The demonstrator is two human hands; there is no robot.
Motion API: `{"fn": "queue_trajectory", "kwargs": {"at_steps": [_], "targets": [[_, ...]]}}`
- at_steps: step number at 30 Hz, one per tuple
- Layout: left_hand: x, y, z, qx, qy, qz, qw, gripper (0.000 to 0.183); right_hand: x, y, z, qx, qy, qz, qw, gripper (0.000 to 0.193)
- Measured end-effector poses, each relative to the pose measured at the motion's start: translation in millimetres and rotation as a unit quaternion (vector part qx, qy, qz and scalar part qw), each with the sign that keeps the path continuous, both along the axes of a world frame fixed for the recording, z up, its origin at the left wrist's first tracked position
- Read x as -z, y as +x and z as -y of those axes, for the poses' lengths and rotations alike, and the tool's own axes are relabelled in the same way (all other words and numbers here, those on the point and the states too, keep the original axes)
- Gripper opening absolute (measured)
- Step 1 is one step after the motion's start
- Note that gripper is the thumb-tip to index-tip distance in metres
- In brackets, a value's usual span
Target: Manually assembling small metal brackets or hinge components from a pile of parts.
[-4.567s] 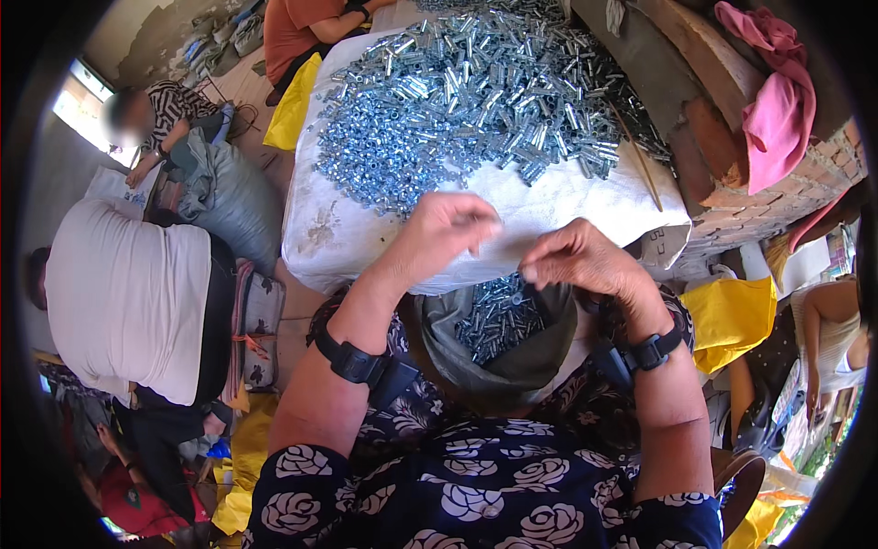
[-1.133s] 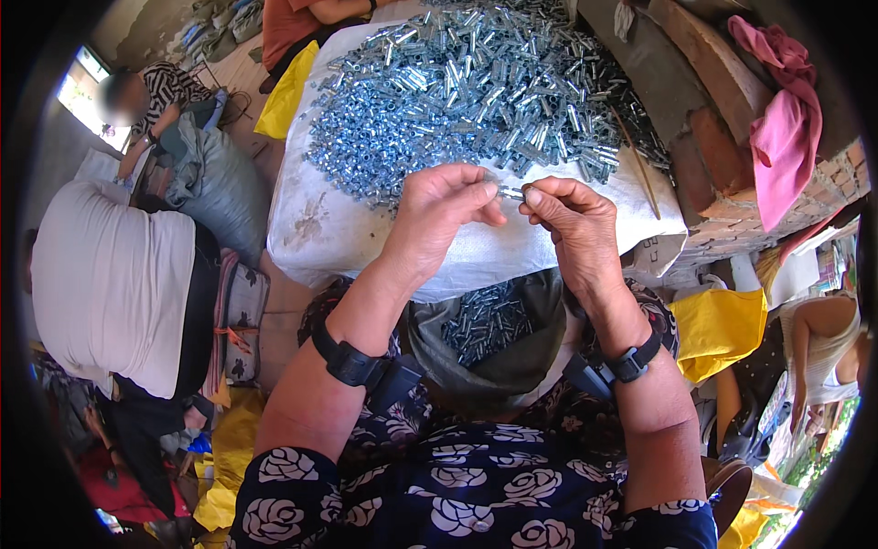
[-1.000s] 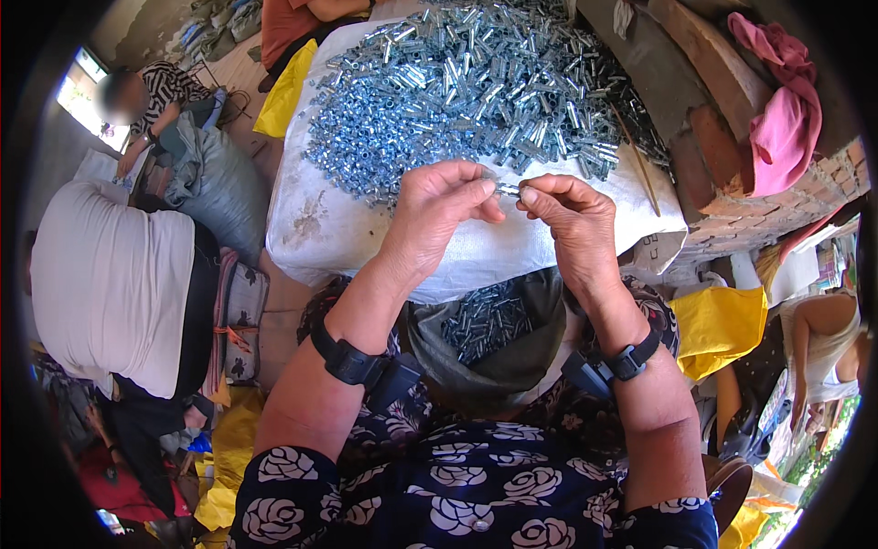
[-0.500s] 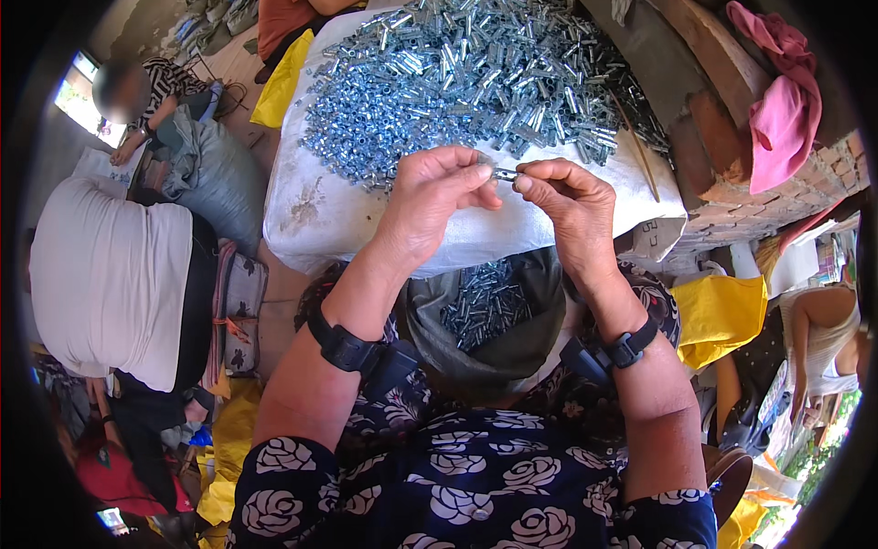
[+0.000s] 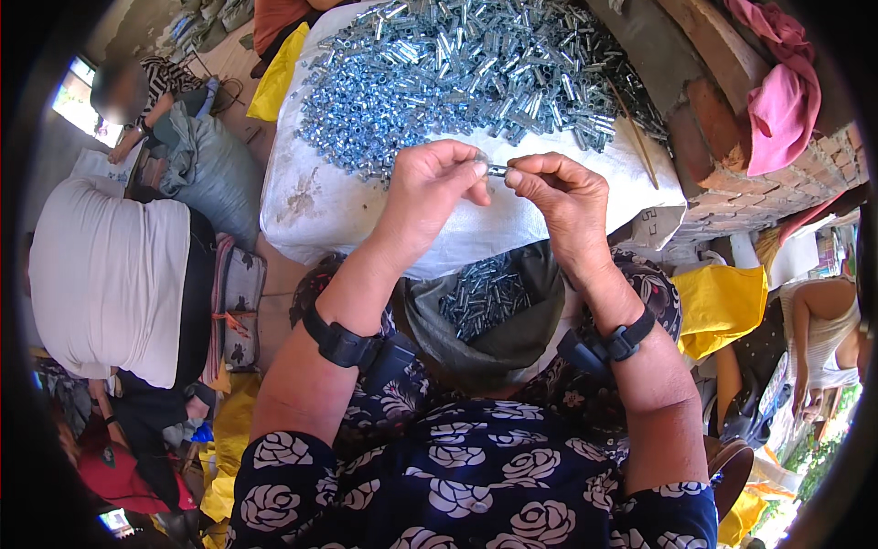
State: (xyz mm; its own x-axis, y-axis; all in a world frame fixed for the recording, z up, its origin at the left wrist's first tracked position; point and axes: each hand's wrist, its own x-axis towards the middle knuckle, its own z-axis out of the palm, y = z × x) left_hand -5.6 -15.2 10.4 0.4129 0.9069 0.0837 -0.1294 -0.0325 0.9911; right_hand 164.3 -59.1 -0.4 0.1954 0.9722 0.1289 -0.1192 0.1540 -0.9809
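A small, narrow metal fitting (image 5: 497,170) spans the gap between my hands over the near part of a white-covered work surface (image 5: 412,247). Its left end is pinched by the thumb and fingers of my left hand (image 5: 428,192). The thumb and forefinger of my right hand (image 5: 569,197) grip its right end. Beyond them lie a heap of tiny shiny rings (image 5: 352,133) on the left and a larger heap of metal tubes (image 5: 512,69) behind and to the right. Below my hands, a dark cloth bag (image 5: 425,316) gapes at my lap, holding many slim metal pieces (image 5: 485,297).
A thin stick (image 5: 637,142) lies at the heap's right edge. Bricks and a pink cloth (image 5: 782,101) border the right side. Yellow sacks (image 5: 722,306) lie at right. To the left are a stuffed sack (image 5: 215,178), a white-covered bundle (image 5: 110,274) and a seated person (image 5: 169,87).
Both hands have shifted slightly left and closer together, still gripping the metal fitting; less of it shows between them.
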Motion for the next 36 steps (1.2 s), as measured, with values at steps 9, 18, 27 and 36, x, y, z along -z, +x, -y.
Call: {"fn": "queue_trajectory", "kwargs": {"at_steps": [9,18,27,36], "targets": [[1,-2,1,0.098,-0.111,0.139,0.979,0.015,9,14,-3,-0.123,-0.033,-0.167,0.978,0.012],[-6,-14,12,0.215,-0.051,-0.029,0.975,0.008,-16,40,7,-0.33,-0.146,0.038,0.932,0.011],[23,-9,-40,-0.106,0.247,-0.313,0.911,0.017,1,48,-24,-0.149,-0.063,0.215,0.963,0.017],[38,21,-61,-0.08,0.449,-0.571,0.683,0.009,27,51,-83,0.1,0.026,0.468,0.878,0.022]]}}
